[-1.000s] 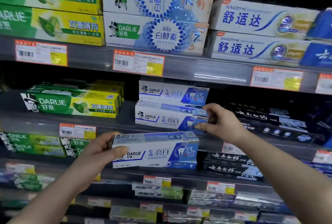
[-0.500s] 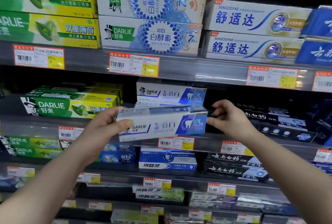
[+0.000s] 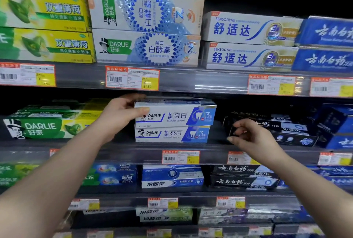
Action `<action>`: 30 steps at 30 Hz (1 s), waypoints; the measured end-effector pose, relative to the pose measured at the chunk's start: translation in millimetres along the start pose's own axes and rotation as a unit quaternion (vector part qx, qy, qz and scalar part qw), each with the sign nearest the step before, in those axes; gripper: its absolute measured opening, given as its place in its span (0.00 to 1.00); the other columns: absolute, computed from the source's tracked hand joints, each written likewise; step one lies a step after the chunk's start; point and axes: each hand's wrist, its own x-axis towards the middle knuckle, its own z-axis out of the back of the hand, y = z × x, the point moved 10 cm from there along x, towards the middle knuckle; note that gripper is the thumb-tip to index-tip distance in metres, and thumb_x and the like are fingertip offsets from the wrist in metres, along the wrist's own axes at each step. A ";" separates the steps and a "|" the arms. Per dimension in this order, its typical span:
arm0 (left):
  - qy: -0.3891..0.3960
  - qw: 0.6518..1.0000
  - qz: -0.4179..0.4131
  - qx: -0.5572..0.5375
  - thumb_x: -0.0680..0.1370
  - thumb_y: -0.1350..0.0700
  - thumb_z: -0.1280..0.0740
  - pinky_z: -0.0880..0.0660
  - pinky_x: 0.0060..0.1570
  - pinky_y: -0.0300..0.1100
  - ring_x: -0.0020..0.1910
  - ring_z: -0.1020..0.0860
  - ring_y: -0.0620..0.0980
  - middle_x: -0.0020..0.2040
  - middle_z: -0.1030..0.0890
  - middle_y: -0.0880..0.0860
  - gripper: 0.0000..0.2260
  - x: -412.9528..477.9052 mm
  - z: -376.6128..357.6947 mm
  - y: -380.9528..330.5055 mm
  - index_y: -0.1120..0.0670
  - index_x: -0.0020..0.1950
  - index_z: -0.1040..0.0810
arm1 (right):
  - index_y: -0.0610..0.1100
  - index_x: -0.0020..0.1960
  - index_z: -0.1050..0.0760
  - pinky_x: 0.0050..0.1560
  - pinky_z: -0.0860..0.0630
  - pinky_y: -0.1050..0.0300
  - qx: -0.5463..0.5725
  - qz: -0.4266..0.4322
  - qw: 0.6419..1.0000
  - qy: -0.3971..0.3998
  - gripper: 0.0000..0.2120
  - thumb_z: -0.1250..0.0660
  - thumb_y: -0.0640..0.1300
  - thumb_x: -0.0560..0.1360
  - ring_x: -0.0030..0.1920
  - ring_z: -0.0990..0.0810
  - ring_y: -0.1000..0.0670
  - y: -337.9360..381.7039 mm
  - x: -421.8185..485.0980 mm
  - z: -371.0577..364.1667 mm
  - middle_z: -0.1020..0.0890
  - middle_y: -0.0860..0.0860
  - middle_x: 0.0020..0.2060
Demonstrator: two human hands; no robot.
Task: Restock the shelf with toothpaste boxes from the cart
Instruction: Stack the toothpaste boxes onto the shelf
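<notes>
Left hand wrapped round the left end of the top toothpaste box, thumb on its front, fingers over the top. Box lying flat on a second matching box, on the middle shelf. Right hand at 3 o'clock from the stack, apart from it, empty, fingers loosely curled. Black boxes just behind it; green box at 9 o'clock.

Shelf under stacked toothpaste boxes
</notes>
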 end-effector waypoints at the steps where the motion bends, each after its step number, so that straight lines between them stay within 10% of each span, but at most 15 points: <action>1: -0.018 1.000 -0.001 0.014 0.69 0.61 0.27 0.26 0.58 0.47 0.50 0.19 0.52 0.47 0.17 0.54 0.17 0.4 4.3 0.4 0.51 0.56 0.23 | 0.48 0.51 0.28 0.38 0.26 0.61 0.001 -0.001 1.000 0.005 0.14 0.27 0.41 0.69 0.37 0.24 0.50 1.2 0.1 -2.5 0.24 0.50 0.41; 12: -0.160 0.977 -0.019 0.139 0.71 0.51 0.28 0.24 0.49 0.46 0.47 0.22 0.52 0.49 0.21 0.51 0.16 -13.9 15.8 12.2 0.55 0.55 0.25 | 0.48 0.66 0.29 0.55 0.26 0.57 -0.043 0.046 0.995 0.082 0.19 0.37 0.48 0.76 0.52 0.21 0.50 37.3 11.5 -52.6 0.18 0.50 0.52; 21: -0.134 0.971 -0.025 0.196 0.76 0.53 0.33 0.31 0.34 0.34 0.38 0.23 0.45 0.45 0.16 0.54 0.11 -26.4 6.3 20.2 0.56 0.53 0.18 | 0.45 0.61 0.25 0.38 0.33 0.60 -0.116 0.039 0.992 0.034 0.15 0.44 0.49 0.79 0.40 0.25 0.51 44.2 17.6 -57.0 0.18 0.48 0.47; 26: -0.120 0.973 -0.007 0.195 0.75 0.52 0.32 0.25 0.44 0.42 0.45 0.20 0.51 0.48 0.16 0.54 0.13 -27.5 4.9 25.5 0.56 0.55 0.19 | 0.46 0.61 0.25 0.34 0.32 0.68 -0.078 0.015 0.995 0.055 0.16 0.42 0.51 0.78 0.41 0.24 0.54 39.0 18.0 -60.3 0.20 0.52 0.45; 30: -0.079 0.979 0.006 0.188 0.73 0.55 0.30 0.23 0.54 0.46 0.49 0.20 0.50 0.52 0.17 0.51 0.16 -27.1 0.1 29.2 0.53 0.60 0.22 | 0.50 0.62 0.28 0.52 0.25 0.57 -0.036 0.001 0.994 0.101 0.17 0.36 0.53 0.75 0.53 0.21 0.52 34.4 17.5 -68.7 0.18 0.53 0.53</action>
